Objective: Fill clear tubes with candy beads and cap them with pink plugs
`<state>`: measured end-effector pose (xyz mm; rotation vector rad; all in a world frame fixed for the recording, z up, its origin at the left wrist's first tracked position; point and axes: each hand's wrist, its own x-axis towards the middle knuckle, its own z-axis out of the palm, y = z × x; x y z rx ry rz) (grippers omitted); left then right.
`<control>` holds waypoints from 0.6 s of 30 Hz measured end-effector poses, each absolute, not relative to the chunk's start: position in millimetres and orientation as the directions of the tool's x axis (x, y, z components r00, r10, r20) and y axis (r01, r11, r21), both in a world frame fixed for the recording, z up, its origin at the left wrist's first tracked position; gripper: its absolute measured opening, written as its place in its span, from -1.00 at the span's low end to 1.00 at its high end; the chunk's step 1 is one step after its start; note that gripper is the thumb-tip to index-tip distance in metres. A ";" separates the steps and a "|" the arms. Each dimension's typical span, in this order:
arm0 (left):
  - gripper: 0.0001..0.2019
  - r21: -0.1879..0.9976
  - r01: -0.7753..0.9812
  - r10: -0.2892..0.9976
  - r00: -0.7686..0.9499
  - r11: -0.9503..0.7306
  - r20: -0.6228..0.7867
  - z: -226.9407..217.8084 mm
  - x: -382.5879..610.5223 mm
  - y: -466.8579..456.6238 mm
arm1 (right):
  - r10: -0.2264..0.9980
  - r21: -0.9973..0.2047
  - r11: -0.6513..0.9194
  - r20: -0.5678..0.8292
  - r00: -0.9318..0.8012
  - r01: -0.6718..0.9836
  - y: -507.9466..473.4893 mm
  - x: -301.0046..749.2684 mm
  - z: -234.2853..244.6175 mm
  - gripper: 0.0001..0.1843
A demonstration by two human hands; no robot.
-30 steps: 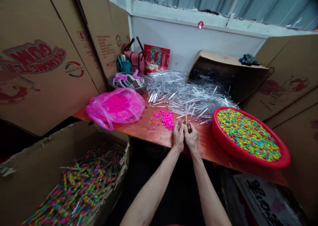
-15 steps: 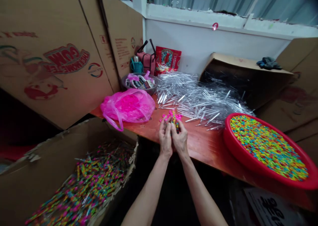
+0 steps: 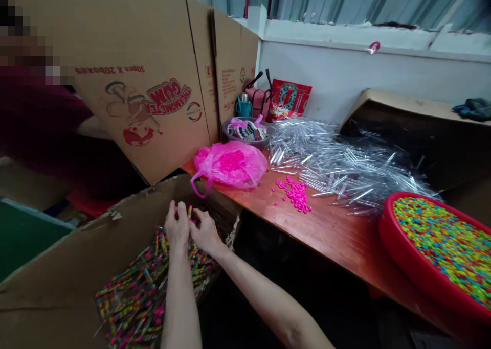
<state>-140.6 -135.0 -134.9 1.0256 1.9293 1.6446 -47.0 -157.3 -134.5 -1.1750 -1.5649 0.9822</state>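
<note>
My left hand (image 3: 176, 225) and my right hand (image 3: 205, 232) hang low over an open cardboard box (image 3: 76, 252), close together. A thin bead-filled tube (image 3: 189, 212) stands up between them, pinched by my right fingertips. My left fingers curl beside it, and I cannot tell whether they grip it. Under my hands, many multicoloured bead-filled tubes (image 3: 146, 287) lie heaped in the box. A small pile of pink beads (image 3: 295, 193) lies on the orange wooden table (image 3: 337, 241), out of reach of my fingers.
Loose clear plastic tubes (image 3: 337, 170) spread across the table beside a pink plastic bag (image 3: 230, 164). A red basin (image 3: 406, 247) of multicoloured beads stands at right. Upright cardboard sheets (image 3: 153, 83) stand behind the box. A person in a dark red top (image 3: 42, 124) sits beyond them.
Both hands have moved left and down from above the table to over the box. The view has swung left, bringing the person in dark red into sight.
</note>
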 end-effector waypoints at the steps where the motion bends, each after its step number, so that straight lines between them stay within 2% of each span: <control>1: -0.36 0.939 0.336 0.737 -0.653 0.075 0.175 -139.4 -139.1 -134.0 | 0.964 -0.933 0.253 0.222 -0.146 0.255 -160.5 -41.0 -135.7 -0.62; 3: -0.41 0.913 0.401 0.738 -0.638 0.074 0.221 -141.2 -121.8 -133.5 | 0.939 -0.910 0.333 0.294 -0.181 0.249 -169.4 -18.8 -131.4 -0.61; 6: -0.50 0.911 0.396 0.787 -0.524 -0.113 0.325 -127.4 -71.4 -134.7 | 0.903 -0.877 0.424 0.390 -0.177 0.228 -185.1 37.1 -111.2 -0.66; 8: -0.54 0.921 0.349 0.822 -0.463 -0.175 0.332 -112.5 -30.8 -135.8 | 0.896 -0.857 0.444 0.426 -0.124 0.263 -191.1 89.5 -94.5 -0.73; 10: -0.55 0.948 0.202 0.887 -0.349 -0.245 0.303 -98.0 10.4 -137.6 | 0.877 -0.810 0.456 0.481 -0.028 0.370 -189.2 152.9 -80.2 -0.76; 12: -0.56 0.963 0.013 0.942 -0.203 -0.269 0.266 -86.9 50.4 -141.5 | 0.856 -0.735 0.405 0.514 0.058 0.543 -178.4 222.6 -70.0 -0.76; 14: -0.58 0.967 -0.067 0.968 -0.068 -0.244 0.240 -80.1 87.6 -148.8 | 0.851 -0.633 0.282 0.512 0.117 0.721 -160.8 289.3 -63.6 -0.72; 16: -0.61 0.969 -0.142 0.974 0.078 -0.201 0.213 -77.6 120.6 -159.1 | 0.875 -0.449 0.116 0.468 0.123 0.886 -139.8 342.7 -60.2 -0.65; 18: -0.63 0.974 -0.178 0.962 0.206 -0.144 0.180 -78.8 147.7 -169.9 | 0.929 -0.243 0.006 0.360 0.084 0.970 -118.0 376.4 -59.8 -0.48</control>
